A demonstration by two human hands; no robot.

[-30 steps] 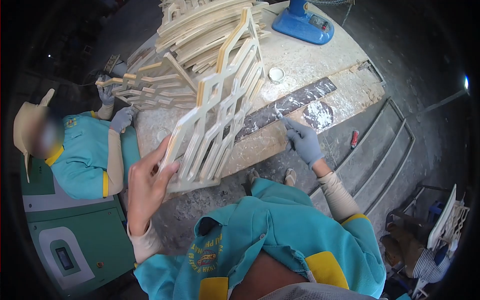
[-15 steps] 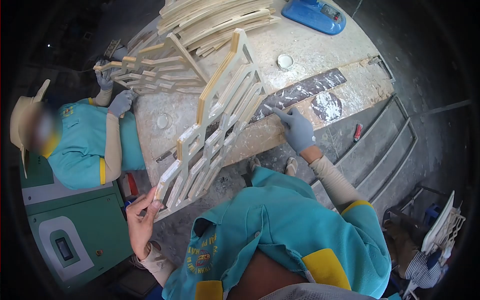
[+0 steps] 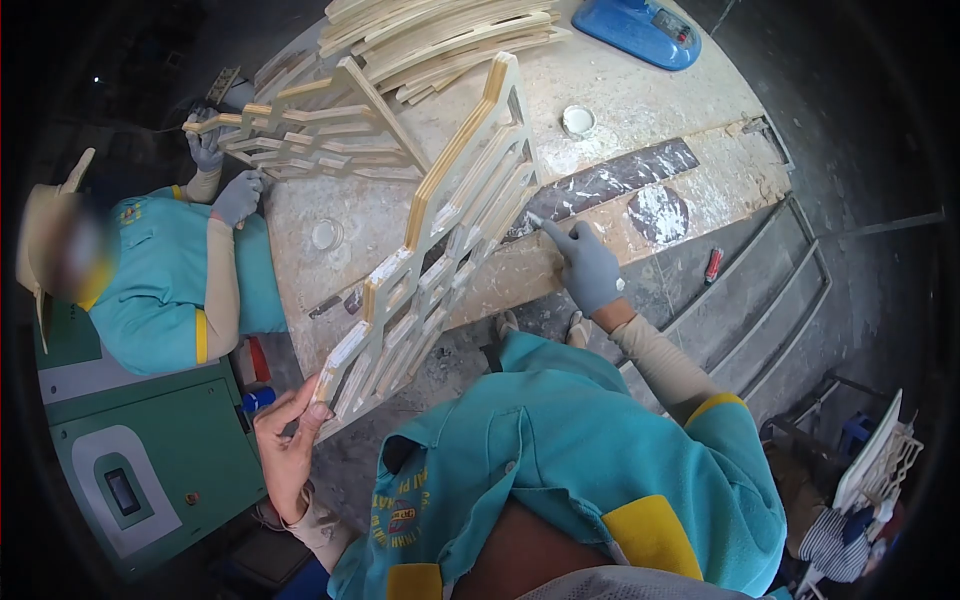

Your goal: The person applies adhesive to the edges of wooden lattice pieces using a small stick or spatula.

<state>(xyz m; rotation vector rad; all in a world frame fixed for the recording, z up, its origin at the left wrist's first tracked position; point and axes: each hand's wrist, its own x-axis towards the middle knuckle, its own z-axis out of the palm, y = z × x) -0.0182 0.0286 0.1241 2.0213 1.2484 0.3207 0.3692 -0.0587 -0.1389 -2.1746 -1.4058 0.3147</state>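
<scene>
A wooden lattice frame (image 3: pixel 425 235) stands tilted on the table, with white filler smeared on parts of its edges. My left hand (image 3: pixel 290 435), bare, grips its lower left corner between thumb and fingers. My right hand (image 3: pixel 588 268), in a grey glove, is beside the frame's right side, over the table's near edge. Its index finger points toward the frame, and the other fingers are curled in; whether they hold something is too small to tell. Behind its fingertip lies a dark strip (image 3: pixel 620 180) streaked with white.
A co-worker in a hat (image 3: pixel 165 280) holds a second lattice frame (image 3: pixel 320 135) at the left. Wood strips (image 3: pixel 440 40), a blue device (image 3: pixel 640 30) and two round lids (image 3: pixel 578 121) are on the table (image 3: pixel 690 100). Metal bars (image 3: pixel 755 300) lie at the right; a green cabinet (image 3: pixel 150 460) is lower left.
The held frame has tilted and shifted slightly to the right in view. My right hand has moved a little down and left relative to the table.
</scene>
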